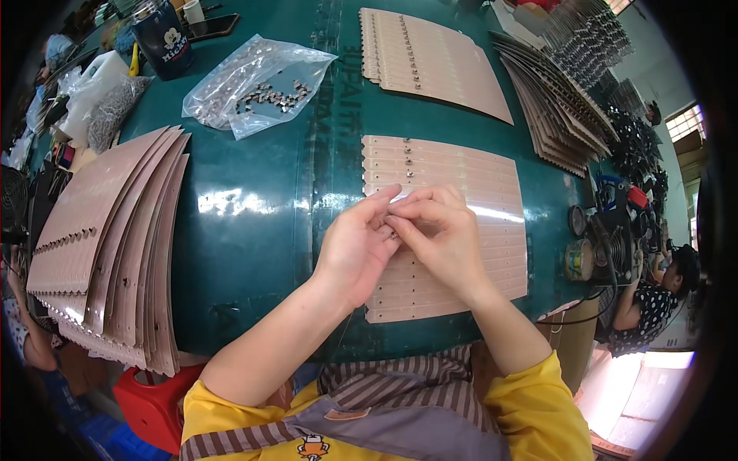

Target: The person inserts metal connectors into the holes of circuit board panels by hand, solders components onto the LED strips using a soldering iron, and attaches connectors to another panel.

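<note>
Cupping loosely with its palm upturned, the left hand [352, 255] meets the right hand [442, 238] above the notched sheet [488, 257]. The right thumb and forefinger come together in a pinch, and a tiny metallic glint shows beside the curled left fingers; the fingers cover the spot, so I cannot tell whether either hand grips a piece. The notched sheet lies flat on the bench [246, 257], whose green covering is smooth and shiny. It is tan and glossy, marked into slim parallel strips, with a toothed left edge and a column of small holes. Small metal clips [409, 162] sit in that column at the sheet's far end.

Beyond the notched sheet lies a similar tan panel [453, 69], with a row of metal bits along its strips. To the left of the notched sheet, a thick stack of tan panels [100, 223] leans in overlapping layers with scalloped lower edges. Beyond the notched sheet and to its left, a crinkled clear plastic bag [257, 81] spreads out, loose metal pieces [275, 98] heaped inside. To the right of the notched sheet and farther off, more thin panels [550, 107] fan out, their edges ragged.
</note>
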